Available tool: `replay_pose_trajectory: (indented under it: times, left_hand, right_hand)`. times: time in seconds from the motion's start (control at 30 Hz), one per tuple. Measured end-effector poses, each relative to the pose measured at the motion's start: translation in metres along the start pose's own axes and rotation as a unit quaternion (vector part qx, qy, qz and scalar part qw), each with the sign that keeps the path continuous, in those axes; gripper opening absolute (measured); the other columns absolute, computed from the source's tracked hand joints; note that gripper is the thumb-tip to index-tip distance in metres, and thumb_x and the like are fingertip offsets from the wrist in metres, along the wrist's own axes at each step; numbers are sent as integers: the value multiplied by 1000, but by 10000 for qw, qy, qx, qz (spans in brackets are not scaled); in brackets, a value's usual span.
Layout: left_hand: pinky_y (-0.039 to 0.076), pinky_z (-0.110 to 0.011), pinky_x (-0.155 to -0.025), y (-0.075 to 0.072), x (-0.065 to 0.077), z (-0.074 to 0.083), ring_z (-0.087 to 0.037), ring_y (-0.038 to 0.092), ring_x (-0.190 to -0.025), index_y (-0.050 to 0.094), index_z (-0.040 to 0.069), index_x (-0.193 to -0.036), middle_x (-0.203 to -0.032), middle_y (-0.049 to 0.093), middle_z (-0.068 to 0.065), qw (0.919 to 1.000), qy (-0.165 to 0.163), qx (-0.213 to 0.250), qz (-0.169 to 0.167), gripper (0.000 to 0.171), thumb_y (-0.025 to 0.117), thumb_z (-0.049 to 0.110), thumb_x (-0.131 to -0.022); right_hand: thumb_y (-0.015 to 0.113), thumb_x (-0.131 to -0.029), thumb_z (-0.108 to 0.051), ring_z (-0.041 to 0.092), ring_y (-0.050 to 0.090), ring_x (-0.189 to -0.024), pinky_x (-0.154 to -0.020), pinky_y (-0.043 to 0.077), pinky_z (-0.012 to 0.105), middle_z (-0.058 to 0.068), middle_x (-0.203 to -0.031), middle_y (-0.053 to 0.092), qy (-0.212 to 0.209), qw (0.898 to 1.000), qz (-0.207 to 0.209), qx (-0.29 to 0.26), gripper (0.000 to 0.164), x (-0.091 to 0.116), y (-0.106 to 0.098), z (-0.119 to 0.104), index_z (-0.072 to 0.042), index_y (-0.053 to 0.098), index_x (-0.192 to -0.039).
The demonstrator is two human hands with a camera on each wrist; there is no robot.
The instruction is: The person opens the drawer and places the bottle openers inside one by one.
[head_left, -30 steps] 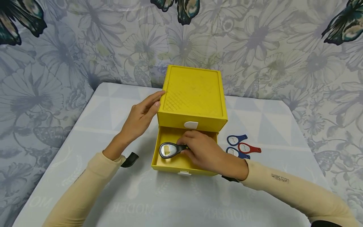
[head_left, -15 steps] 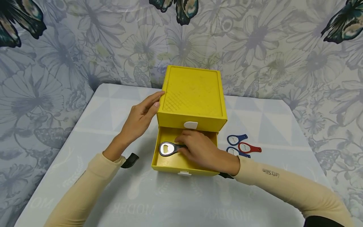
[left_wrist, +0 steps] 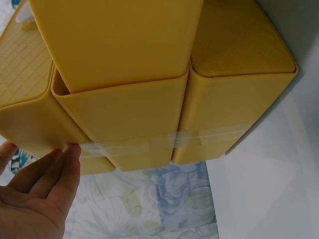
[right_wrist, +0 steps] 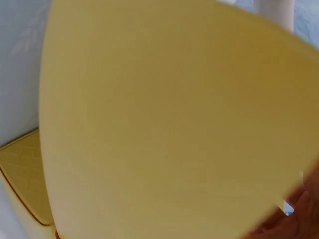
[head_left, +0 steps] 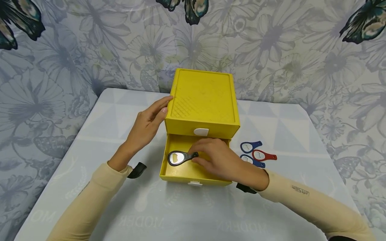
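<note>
A black-edged bottle opener (head_left: 177, 158) with a shiny metal head lies in the pulled-out lower drawer (head_left: 184, 174) of a yellow drawer box (head_left: 205, 97). My right hand (head_left: 218, 157) is inside the drawer at its handle end, which shows whole between the parted thumb and fingers. In the right wrist view the drawer wall (right_wrist: 149, 119) fills most of the picture, and part of the hand (right_wrist: 299, 219) shows at the lower right. My left hand (head_left: 144, 125) rests its fairly straight fingers on the box's left side; in the left wrist view its fingertips (left_wrist: 74, 151) touch the yellow side.
Two blue bottle openers (head_left: 256, 144) and a red one (head_left: 266, 156) lie close together on the table (head_left: 286, 134) right of the box. The upper drawer's white handle (head_left: 201, 132) sits above the pulled-out drawer. Clear tape (left_wrist: 139, 148) runs across the box side. A patterned wall (head_left: 271, 50) stands behind.
The bottle opener was held in my right hand and has come down into the drawer. The right hand has let go of its handle and drawn slightly to the right. The left hand stays put.
</note>
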State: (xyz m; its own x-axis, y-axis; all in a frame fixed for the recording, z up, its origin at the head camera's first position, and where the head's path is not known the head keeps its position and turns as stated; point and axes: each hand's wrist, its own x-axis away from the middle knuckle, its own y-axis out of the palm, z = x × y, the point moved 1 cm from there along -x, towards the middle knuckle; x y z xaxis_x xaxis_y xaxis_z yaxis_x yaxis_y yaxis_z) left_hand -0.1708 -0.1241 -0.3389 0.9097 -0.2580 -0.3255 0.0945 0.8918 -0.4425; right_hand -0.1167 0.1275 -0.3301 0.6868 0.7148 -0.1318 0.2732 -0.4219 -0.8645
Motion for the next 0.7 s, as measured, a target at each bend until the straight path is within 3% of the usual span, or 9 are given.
replay_pose_trajectory:
  times: [0.3,0.53,0.7]
  left_hand:
    - [48,-48,-108,-2,-1,-1,-19,55,-133,45,38,-150,-153,47,8,10000,-21,-4,5,42,44,37,-108]
    - [47,-46,-108,-3,-2,-1,-19,56,-132,45,36,-150,-153,47,10,10000,-1,64,-13,42,45,35,-108]
    - [47,-46,-109,-2,-3,-2,-18,56,-132,45,36,-150,-153,47,9,9999,9,106,-22,42,45,35,-108]
  right_hand:
    - [77,-89,-16,11,68,-105,-91,57,32,-6,-110,73,-243,9987,253,-379,18,22,-25,2,-17,76,-107]
    - [80,-84,-6,13,68,-100,-73,56,25,-3,-111,73,-695,9947,356,-668,29,46,-47,16,-18,74,-109]
    - [81,-82,-5,9,65,-98,-62,49,17,-4,-115,71,-626,9963,330,-493,36,63,-60,28,-23,73,-112]
